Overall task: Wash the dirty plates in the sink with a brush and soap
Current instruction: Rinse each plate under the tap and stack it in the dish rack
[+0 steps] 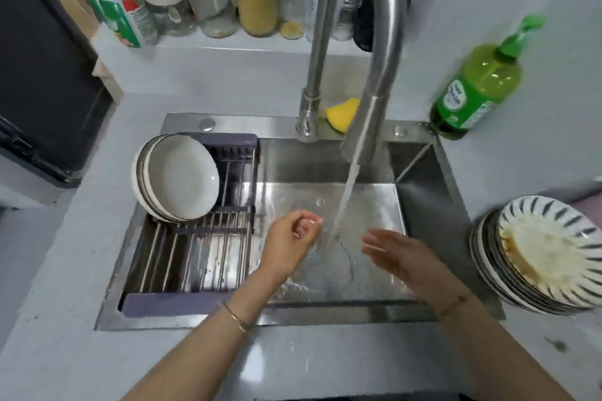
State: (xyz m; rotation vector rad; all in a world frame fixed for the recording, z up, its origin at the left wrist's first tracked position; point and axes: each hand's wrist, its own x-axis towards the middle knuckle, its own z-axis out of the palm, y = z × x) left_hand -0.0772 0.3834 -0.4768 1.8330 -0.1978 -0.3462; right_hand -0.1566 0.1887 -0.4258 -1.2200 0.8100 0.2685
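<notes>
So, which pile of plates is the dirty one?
The pile of black-striped white plates right of the steel sink: brownish residue covers its top plate. The plain grey plates leaning in the purple rack look clean.

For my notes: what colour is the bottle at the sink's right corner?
The bottle is green; head view.
</notes>
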